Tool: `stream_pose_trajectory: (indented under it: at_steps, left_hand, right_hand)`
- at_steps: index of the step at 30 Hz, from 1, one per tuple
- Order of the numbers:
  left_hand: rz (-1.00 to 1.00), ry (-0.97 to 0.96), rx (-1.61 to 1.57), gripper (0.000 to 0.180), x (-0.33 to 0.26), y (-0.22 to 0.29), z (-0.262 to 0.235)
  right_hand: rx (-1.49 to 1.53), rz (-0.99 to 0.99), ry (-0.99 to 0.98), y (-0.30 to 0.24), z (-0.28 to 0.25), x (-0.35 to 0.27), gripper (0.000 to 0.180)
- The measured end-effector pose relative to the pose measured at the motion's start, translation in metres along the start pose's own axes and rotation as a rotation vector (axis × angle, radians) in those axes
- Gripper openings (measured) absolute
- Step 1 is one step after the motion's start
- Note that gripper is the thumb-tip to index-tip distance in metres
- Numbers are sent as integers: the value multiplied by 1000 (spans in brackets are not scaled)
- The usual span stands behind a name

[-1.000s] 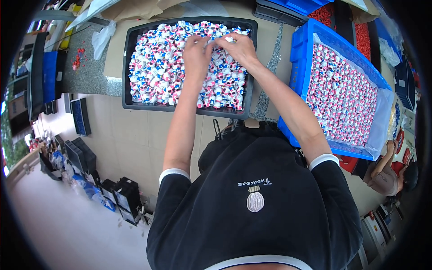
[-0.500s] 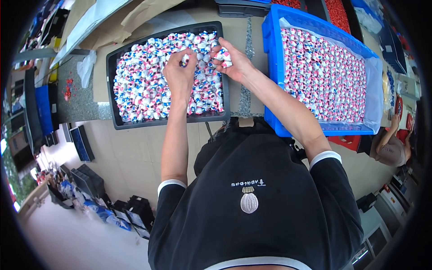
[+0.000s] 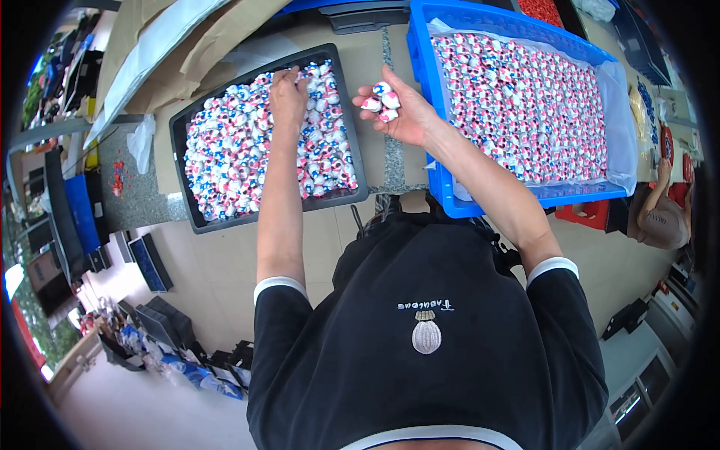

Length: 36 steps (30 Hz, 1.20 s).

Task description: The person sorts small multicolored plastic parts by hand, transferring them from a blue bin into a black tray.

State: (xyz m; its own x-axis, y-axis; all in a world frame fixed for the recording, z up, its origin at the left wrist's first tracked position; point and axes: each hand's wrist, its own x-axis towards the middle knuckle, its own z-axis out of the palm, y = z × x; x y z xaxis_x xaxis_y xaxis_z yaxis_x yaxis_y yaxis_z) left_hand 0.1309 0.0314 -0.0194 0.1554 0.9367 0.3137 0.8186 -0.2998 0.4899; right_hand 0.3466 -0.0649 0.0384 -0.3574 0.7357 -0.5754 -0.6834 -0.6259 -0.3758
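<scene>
Clearly, the small white pieces point(image 3: 390, 100) with pink and blue patches were at the centre of things: a few lay clustered in the right hand point(image 3: 412, 118), which was turned palm up, loosely open beneath them, thumb spread away. That hand was above the gap between a black tray point(image 3: 349, 112) and a blue crate point(image 3: 525, 202). The left hand point(image 3: 287, 101) reached into the far part of the tray, fingertips down among the loose pieces point(image 3: 232, 142); whether they pinched one could not be told. The two hands were well apart.

As for how far things stood, the crate, on the right, held many similar pieces point(image 3: 525, 112) packed close, largely in rows, over a pale plastic liner point(image 3: 619, 135). The tray's heap, by contrast, was jumbled and plentiful, so a large share seemed yet unsorted. The handful in the palm belonged to neither container.

Farther out, the speckled grey worktop point(image 3: 141, 196) bore scattered red bits point(image 3: 118, 180) and a crumpled clear bag point(image 3: 140, 145). Brown paper point(image 3: 206, 60) lay beyond the tray, and a co-worker point(image 3: 664, 219) sat or stood at the far right.
</scene>
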Motion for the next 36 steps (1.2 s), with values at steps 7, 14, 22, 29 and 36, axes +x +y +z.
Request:
stream_pose_trajectory:
  at_steps: [7,14,22,29,36]
  left_hand:
    - [-56,22,21,28,7,3,-7]
    - [84,-180,-546,24,-39,155,-76]
    - [549,-317,-430,33,-54,236,-34]
    - [711,-310,-358,50,-59,305,2]
    - [367,-349,-402,35,-65,277,1]
  right_hand:
    - [41,19,-83,-5,-3,-16,58]
    - [261,-28,4,-11,-10,-46,57]
    - [528,-59,-227,-22,-75,-102,43]
    - [498,-228,-123,-47,-165,-162,34]
    - [-376,-296,603,-128,-249,-230,31]
